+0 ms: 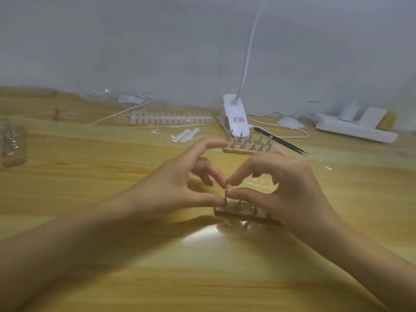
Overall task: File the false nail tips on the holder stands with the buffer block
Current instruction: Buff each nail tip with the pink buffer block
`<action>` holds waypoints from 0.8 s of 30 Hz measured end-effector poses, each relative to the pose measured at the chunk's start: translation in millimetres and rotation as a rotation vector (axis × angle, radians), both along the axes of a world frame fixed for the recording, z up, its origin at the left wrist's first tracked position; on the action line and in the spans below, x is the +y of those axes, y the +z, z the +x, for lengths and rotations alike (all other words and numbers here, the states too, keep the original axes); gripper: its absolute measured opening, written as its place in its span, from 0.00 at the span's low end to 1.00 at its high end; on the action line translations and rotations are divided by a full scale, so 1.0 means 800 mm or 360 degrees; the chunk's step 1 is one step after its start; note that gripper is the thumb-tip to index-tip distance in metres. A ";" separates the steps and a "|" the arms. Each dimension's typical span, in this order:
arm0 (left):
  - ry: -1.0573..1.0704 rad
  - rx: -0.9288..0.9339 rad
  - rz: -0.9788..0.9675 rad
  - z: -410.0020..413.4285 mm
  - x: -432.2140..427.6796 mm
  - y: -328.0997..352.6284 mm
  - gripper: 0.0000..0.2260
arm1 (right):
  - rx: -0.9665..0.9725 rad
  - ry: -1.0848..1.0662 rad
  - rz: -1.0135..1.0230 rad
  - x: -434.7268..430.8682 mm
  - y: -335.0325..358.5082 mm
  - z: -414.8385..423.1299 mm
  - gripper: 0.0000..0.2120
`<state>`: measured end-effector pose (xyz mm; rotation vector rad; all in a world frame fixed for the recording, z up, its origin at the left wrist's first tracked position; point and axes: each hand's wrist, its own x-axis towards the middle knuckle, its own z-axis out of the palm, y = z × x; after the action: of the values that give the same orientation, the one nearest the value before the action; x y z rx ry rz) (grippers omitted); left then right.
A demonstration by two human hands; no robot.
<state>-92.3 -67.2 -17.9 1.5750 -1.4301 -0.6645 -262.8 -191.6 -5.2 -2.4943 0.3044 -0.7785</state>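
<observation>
A wooden base (247, 216) with several small metal holder stands lies on the table in front of me. My left hand (180, 183) pinches the leftmost stand (225, 202) between thumb and finger. My right hand (276, 183) pinches a pale false nail tip (229, 189) at the top of that same stand. A second wooden base with several metal stands (248, 143) sits farther back, by the lamp. No buffer block is visible.
A white clip lamp (236, 119) with cable stands at the back. Black tweezers (281, 140) lie to its right. Loose white nail tips (184, 135) and clear tip strips (171, 118) lie back left. A clear box (11, 145) sits at the far left, white boxes (355, 127) back right.
</observation>
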 end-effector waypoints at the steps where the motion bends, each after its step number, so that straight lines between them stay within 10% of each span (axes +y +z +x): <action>1: -0.0007 -0.0023 0.0000 -0.001 -0.001 -0.004 0.35 | 0.0012 0.0004 0.0011 0.000 -0.001 0.001 0.07; 24: 0.0171 -0.0095 -0.0154 -0.011 -0.001 -0.011 0.32 | 0.0206 -0.0108 0.0005 0.013 0.003 0.006 0.08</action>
<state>-101.3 -68.3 -26.4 1.5948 -1.3892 -0.4819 -257.9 -181.2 -3.1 -2.5480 0.4374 -0.6429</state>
